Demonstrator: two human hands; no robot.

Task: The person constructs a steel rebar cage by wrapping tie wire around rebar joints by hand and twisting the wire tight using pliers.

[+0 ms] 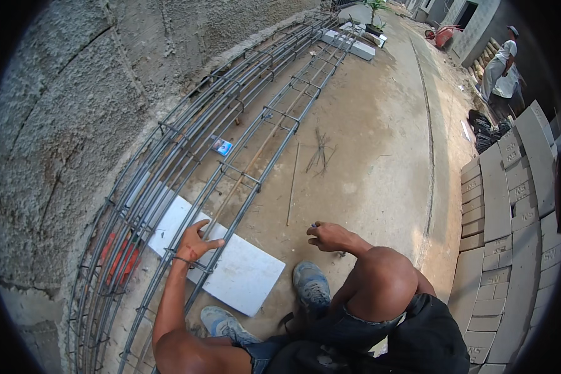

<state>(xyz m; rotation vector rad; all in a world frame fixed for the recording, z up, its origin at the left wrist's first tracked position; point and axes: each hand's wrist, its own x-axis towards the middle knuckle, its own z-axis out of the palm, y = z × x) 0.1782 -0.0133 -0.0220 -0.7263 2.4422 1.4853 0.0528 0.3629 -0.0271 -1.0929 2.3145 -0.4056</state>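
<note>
A long steel rebar cage, made of bars with square stirrups, runs from beside my left leg to the far end. My left hand is on its near part, thumb and fingers apart, touching the bars. Under this part lies a pale flat slab. My right hand is held above the ground in front of my right knee, to the right of the cage. Its fingers are curled closed; a small dark bit shows at the fingertips, too small to name.
More rebar cages lie along the rough wall, with an orange-red object among them. A blue packet, loose wires and a thin rod lie nearby. Stacked grey blocks stand right; a person stands beyond.
</note>
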